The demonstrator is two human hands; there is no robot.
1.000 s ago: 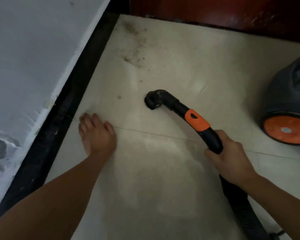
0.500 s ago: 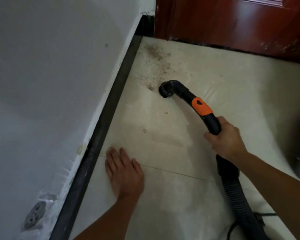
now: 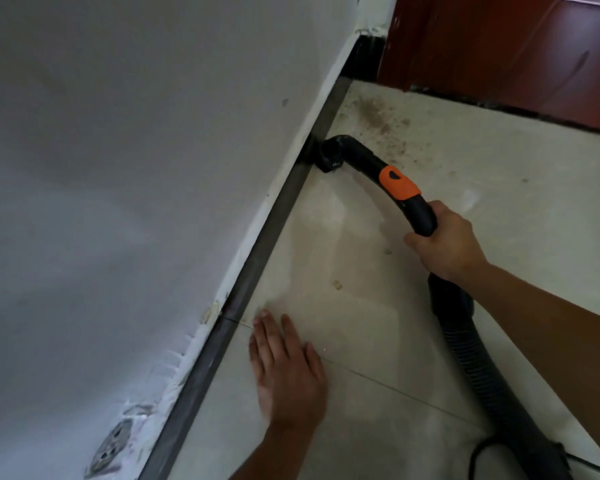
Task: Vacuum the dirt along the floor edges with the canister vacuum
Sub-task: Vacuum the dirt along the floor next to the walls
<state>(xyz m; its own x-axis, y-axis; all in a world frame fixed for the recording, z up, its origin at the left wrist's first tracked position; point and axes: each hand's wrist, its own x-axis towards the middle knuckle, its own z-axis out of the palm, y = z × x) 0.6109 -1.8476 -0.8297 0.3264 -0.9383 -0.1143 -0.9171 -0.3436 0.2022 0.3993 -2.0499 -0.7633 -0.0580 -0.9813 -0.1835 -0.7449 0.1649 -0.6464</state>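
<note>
My right hand (image 3: pixel 445 242) grips the black vacuum handle (image 3: pixel 400 188), which has an orange band. Its curved black nozzle (image 3: pixel 329 157) presses against the dark skirting (image 3: pixel 267 233) at the foot of the white wall. The ribbed black hose (image 3: pixel 478 368) trails back under my right forearm. A patch of brown dirt (image 3: pixel 381 123) lies in the corner near the door, just beyond the nozzle. Small specks (image 3: pixel 337 285) lie on the beige tile. My left hand (image 3: pixel 286 368) rests flat on the floor next to the skirting, fingers spread, holding nothing. The canister is out of view.
A white wall (image 3: pixel 136 185) fills the left, with a socket (image 3: pixel 113 441) low down. A red-brown wooden door (image 3: pixel 520 46) closes off the far side. A thin black cable (image 3: pixel 482 452) loops on the tile by the hose.
The nozzle has moved left from the open tile to the skirting. My view has swung left and the canister has left the frame. My left hand stays flat on the floor.
</note>
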